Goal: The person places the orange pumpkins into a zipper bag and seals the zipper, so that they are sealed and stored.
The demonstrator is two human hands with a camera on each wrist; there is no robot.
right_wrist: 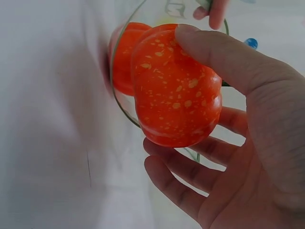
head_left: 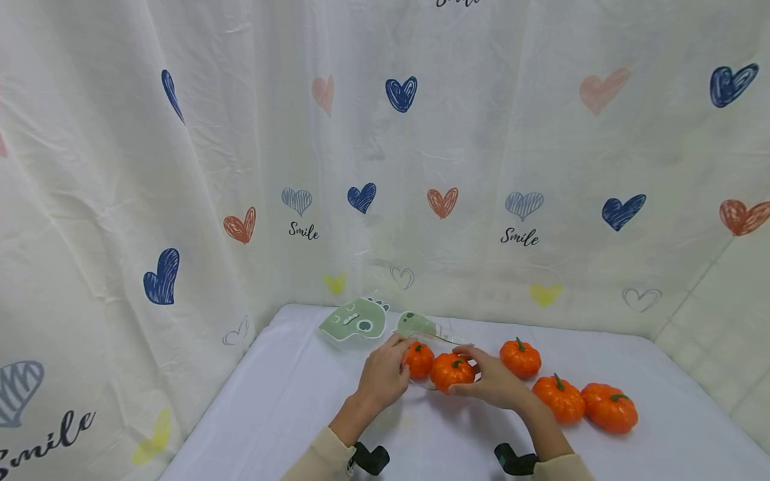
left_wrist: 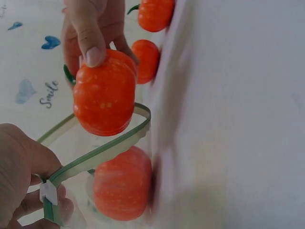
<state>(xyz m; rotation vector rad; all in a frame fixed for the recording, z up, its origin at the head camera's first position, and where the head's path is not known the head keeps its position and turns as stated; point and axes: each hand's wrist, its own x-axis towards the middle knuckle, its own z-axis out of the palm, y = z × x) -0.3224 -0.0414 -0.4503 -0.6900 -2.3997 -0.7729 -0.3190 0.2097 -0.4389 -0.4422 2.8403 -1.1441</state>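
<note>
My right hand (head_left: 481,377) grips a small orange pumpkin (head_left: 451,372) between thumb and fingers, right at the mouth of a clear zip bag (head_left: 421,331) with a green rim (left_wrist: 102,151). My left hand (head_left: 391,364) pinches that rim and holds the bag's mouth wide. Another orange pumpkin (head_left: 419,359) lies inside the bag. The left wrist view shows the held pumpkin (left_wrist: 102,95) just above the rim and the bagged pumpkin (left_wrist: 123,183) below it. In the right wrist view the held pumpkin (right_wrist: 176,86) covers most of the bagged one (right_wrist: 121,57).
Three more orange pumpkins (head_left: 520,357) (head_left: 559,399) (head_left: 609,407) sit in a row on the white table (head_left: 289,401) to the right of my hands. A green dinosaur-shaped piece (head_left: 355,319) lies at the back. A heart-printed curtain (head_left: 385,167) closes the back and left.
</note>
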